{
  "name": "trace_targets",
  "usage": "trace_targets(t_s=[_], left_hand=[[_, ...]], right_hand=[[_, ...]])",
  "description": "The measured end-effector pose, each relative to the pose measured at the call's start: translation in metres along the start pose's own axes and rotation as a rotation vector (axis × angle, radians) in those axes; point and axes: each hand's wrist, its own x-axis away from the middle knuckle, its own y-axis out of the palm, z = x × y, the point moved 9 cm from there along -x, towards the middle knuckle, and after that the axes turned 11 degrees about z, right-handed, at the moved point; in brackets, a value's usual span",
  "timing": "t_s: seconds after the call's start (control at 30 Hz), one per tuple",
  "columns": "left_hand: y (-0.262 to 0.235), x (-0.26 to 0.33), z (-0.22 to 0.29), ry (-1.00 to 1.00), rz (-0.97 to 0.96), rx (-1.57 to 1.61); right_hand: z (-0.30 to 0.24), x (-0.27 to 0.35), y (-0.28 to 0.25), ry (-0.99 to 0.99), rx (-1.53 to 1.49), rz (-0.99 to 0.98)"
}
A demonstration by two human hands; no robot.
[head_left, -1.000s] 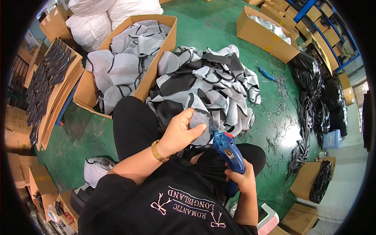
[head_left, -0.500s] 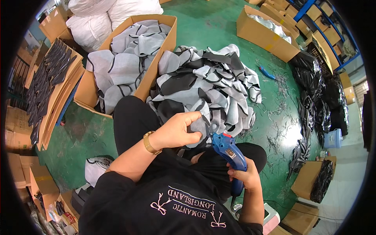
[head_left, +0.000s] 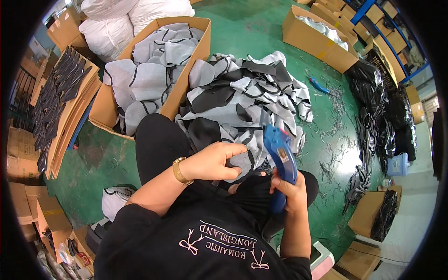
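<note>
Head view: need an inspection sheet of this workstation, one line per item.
Surface: green floor, littered with dark scraps at the person's right.
Job's things: blue tagging gun; grey fabric piece; heap of grey and black fabric pieces.
Clutter: second blue tool lying on the floor.
Grippers: left hand pinches the fabric piece; right hand grips the gun.
Cables: nothing seen.
Surroundings: cardboard box of grey pieces, white sacks, black bags.

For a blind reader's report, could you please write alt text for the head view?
A seated person's left hand pinches a grey fabric piece while the right hand holds a blue tagging gun beside it. Ahead, a fabric pile lies on the green floor next to a cardboard box of similar pieces.
</note>
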Motion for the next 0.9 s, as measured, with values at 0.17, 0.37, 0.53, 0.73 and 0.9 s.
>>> trace_targets(t_s=[0.17,0.37,0.53,0.73,0.9], left_hand=[[0.013,0.003,-0.012,-0.112,0.055,0.417],[0.022,-0.002,-0.024,-0.179,0.059,0.710],[0.076,0.008,-0.027,-0.263,-0.081,0.900],[0.082,-0.004,-0.066,-0.354,-0.087,1.718],[0.065,-0.017,-0.049,-0.564,0.201,1.508]], right_hand=[[-0.014,-0.005,0.008,-0.101,0.105,0.084],[-0.017,0.000,-0.004,-0.124,0.095,0.126],[-0.011,-0.006,0.004,-0.211,0.353,0.246],[-0.002,-0.006,0.014,-0.164,0.357,0.228],[-0.005,-0.001,0.021,-0.181,0.331,0.151]])
